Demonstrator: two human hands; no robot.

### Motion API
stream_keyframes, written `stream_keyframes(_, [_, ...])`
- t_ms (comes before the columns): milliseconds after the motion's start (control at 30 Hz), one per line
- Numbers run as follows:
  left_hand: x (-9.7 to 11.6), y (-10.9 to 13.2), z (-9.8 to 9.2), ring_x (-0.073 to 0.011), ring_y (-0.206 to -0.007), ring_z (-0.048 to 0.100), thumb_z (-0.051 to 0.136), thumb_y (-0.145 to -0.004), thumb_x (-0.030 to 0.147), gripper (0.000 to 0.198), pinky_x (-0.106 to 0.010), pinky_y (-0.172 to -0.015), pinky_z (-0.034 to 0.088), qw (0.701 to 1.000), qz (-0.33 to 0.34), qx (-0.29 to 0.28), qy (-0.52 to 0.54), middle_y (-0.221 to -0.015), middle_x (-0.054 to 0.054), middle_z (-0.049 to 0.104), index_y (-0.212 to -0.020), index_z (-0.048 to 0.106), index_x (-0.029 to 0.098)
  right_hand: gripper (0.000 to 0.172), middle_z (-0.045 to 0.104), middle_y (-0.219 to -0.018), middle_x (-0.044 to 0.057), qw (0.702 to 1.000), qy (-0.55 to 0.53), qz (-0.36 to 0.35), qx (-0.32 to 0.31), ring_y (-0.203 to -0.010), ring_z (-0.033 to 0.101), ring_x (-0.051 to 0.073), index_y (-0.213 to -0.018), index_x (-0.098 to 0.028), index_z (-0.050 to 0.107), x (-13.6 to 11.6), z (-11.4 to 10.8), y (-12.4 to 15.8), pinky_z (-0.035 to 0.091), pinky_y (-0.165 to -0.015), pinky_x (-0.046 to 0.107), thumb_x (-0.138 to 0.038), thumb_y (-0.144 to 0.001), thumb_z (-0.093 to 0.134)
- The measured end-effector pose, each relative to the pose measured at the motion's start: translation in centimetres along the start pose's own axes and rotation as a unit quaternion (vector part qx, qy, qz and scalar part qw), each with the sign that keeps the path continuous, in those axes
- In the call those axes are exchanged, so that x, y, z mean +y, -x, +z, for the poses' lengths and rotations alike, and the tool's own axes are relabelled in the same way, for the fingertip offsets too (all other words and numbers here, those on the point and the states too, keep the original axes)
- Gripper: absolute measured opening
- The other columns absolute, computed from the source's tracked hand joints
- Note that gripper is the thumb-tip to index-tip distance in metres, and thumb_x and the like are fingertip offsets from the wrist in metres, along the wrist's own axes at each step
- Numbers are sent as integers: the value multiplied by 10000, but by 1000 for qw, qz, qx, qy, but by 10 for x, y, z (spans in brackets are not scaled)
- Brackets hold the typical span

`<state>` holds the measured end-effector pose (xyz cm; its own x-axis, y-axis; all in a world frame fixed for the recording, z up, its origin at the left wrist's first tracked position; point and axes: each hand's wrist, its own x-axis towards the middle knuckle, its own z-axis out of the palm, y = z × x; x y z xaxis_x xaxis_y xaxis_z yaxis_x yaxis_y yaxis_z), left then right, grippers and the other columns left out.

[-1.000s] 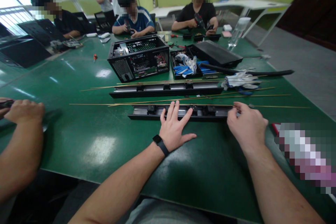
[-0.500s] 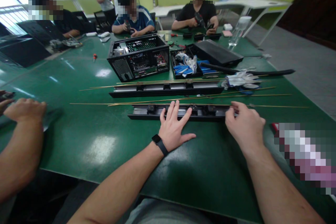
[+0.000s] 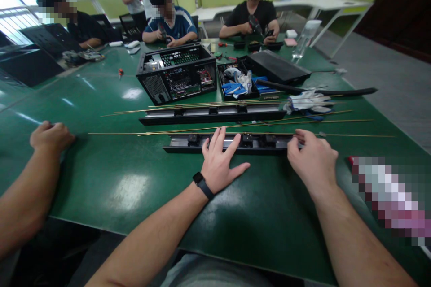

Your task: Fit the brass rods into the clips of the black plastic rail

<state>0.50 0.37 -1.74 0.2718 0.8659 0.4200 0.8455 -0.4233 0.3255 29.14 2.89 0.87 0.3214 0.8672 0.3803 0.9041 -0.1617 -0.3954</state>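
Note:
My left hand (image 3: pixel 220 161) lies with spread fingers over the near black channel rail (image 3: pixel 183 149), fingertips reaching its inner side. Inside that rail sit several small black blocks (image 3: pixel 247 140). At its right end my right hand (image 3: pixel 313 157) is closed, thumb and forefinger pinched at a thin brass rod (image 3: pixel 357 135) that runs lengthwise along the rail. Part of the rod and the rail's end are hidden by my fingers. Behind lies a second black channel rail (image 3: pixel 202 119), with more thin brass rods (image 3: pixel 131 111) along it.
An open computer case (image 3: pixel 177 76) stands beyond the rails, beside a black tray with gloves (image 3: pixel 237 83). More gloves (image 3: pixel 310 102), a black tube (image 3: pixel 350 93) and a bottle (image 3: pixel 306 40) are to the right. A neighbour's fist (image 3: pixel 52 136) rests at left; co-workers sit across the table.
The neighbour's hand at left has moved right along the table. My hands stay on the near rail in about the same pose; the view has shifted very slightly.

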Motion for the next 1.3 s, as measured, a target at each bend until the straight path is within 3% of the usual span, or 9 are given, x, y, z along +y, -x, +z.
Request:
stream_keyframes(233, [-2,-1,-1,-480,-1809,486,972,-1013,575,784,-795,-1463,333,997,-27,61,26,-1910,-211,554,-1717,729,331,556,884,-1282,259,1000,4,7,-9,-1236,756,476,-1446,-144,852,-3,-2,0,525,-1036,597,-401,-1086,517])
stream_keyframes(600, [-10,-5,-3,-511,-1793,491,1016,-958,647,905,-893,-1447,276,998,-42,40,39,-1925,-223,516,-1744,690,339,520,896,-1280,234,1000,-3,-10,0,-1240,762,456,-1415,-174,854,0,1,1,524,-1025,565,-412,-1084,531])
stream_keyframes(967, [-9,-5,-2,-518,-1853,403,1029,-969,615,849,-909,-1445,245,1000,-29,10,0,-1956,-228,495,-1712,731,335,566,886,-1332,263,1000,-7,2,-22,-1311,759,485,-1469,-140,845,-5,-2,1,533,-1081,619,-403,-1093,513])
stream_keyframes(1300, [-7,-6,-1,-509,-1867,387,1023,-982,638,880,-856,-1457,305,999,-35,0,-20,-1966,-266,463,-1720,723,264,541,873,-1261,258,999,15,27,-6,-1256,749,501,-1436,-140,858,-2,-5,-2,540,-1052,634,-378,-1088,520])
